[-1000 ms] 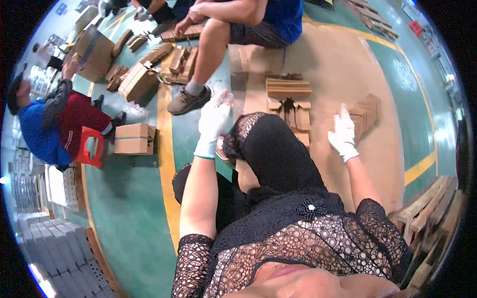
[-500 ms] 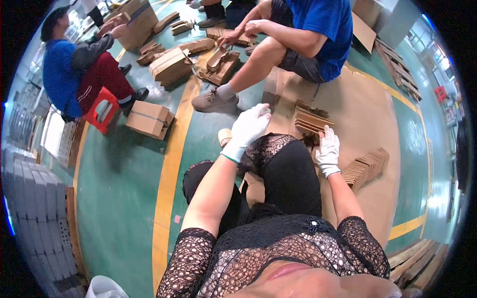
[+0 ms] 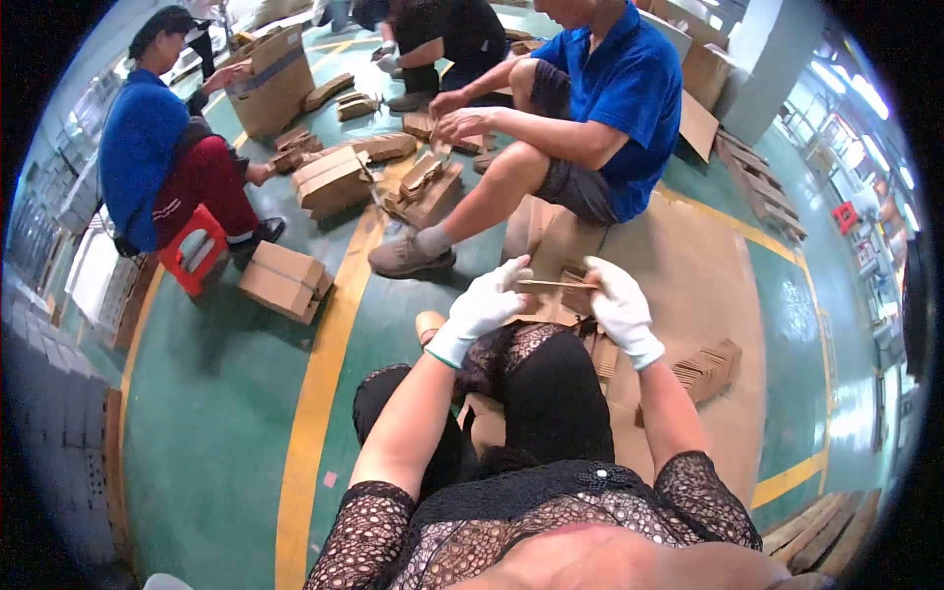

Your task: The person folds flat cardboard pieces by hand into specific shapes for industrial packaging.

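Between my two white-gloved hands, above my knees, a thin flat cardboard piece is seen nearly edge-on. My left hand pinches its left end. My right hand has its fingers closed on the other end. Just beyond and below, partly hidden by the hands, lie more folded cardboard pieces. To the right of my right forearm, a fanned row of cardboard pieces rests on a large flat cardboard sheet.
A person in a blue shirt sits ahead with cardboard bundles by their shoe. On the left another person sits on a red stool, near a closed carton. Wooden pallets stand at the far right.
My right hand has lifted from the stack on the sheet and moved toward my left hand. A cardboard piece is now held between both hands. The view has tilted upward.
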`<state>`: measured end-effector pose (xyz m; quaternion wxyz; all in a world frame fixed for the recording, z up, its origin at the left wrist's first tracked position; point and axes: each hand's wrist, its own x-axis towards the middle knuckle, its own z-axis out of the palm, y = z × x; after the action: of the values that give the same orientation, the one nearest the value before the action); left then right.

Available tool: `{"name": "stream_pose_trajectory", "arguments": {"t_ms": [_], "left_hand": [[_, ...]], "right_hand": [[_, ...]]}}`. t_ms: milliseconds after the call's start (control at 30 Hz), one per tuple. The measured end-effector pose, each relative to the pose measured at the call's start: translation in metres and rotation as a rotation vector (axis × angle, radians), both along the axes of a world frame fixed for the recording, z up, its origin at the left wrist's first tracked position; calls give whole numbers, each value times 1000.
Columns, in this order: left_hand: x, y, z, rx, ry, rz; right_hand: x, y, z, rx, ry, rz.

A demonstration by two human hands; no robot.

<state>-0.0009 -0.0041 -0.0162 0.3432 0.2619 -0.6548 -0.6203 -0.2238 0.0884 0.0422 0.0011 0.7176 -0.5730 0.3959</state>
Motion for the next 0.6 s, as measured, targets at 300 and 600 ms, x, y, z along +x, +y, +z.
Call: {"name": "stream_pose_trajectory", "arguments": {"t_ms": [300, 600], "left_hand": [[27, 3, 70, 128, 159, 100], [29, 6, 70, 80, 15, 119]], "right_hand": [[3, -43, 59, -79, 39, 65], [21, -28, 54, 222, -126, 113]]}}
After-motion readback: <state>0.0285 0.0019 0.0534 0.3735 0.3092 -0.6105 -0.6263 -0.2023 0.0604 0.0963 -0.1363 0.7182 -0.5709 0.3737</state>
